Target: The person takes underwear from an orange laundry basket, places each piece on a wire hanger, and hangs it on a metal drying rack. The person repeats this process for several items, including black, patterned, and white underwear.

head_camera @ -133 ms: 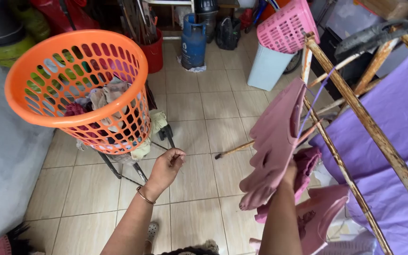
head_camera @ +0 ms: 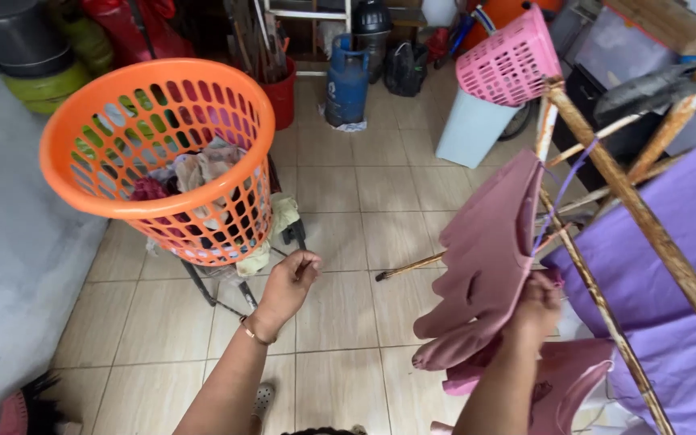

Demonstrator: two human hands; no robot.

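Observation:
My right hand [head_camera: 535,310] grips a dusty-pink garment [head_camera: 485,250] that hangs over a bar of the wooden drying rack [head_camera: 630,201]. More pink cloth [head_camera: 565,379] droops below that hand. My left hand [head_camera: 287,282], with a bracelet at the wrist, hovers loosely curled and holds nothing, just below and to the right of the orange laundry basket [head_camera: 114,201]. The basket holds mixed clothes [head_camera: 203,173] and rests tilted on a dark metal stand [head_camera: 219,282].
A purple sheet [head_camera: 678,266] covers the rack at right. A pink basket [head_camera: 509,60] sits on a pale bin [head_camera: 473,125] at the back, beside a blue gas cylinder [head_camera: 346,80] and a red bucket [head_camera: 283,97]. A stick [head_camera: 408,266] lies on the tiled floor. Grey wall at left.
My left hand has drifted slightly right and up; the pink garment stays in my right hand on the rack.

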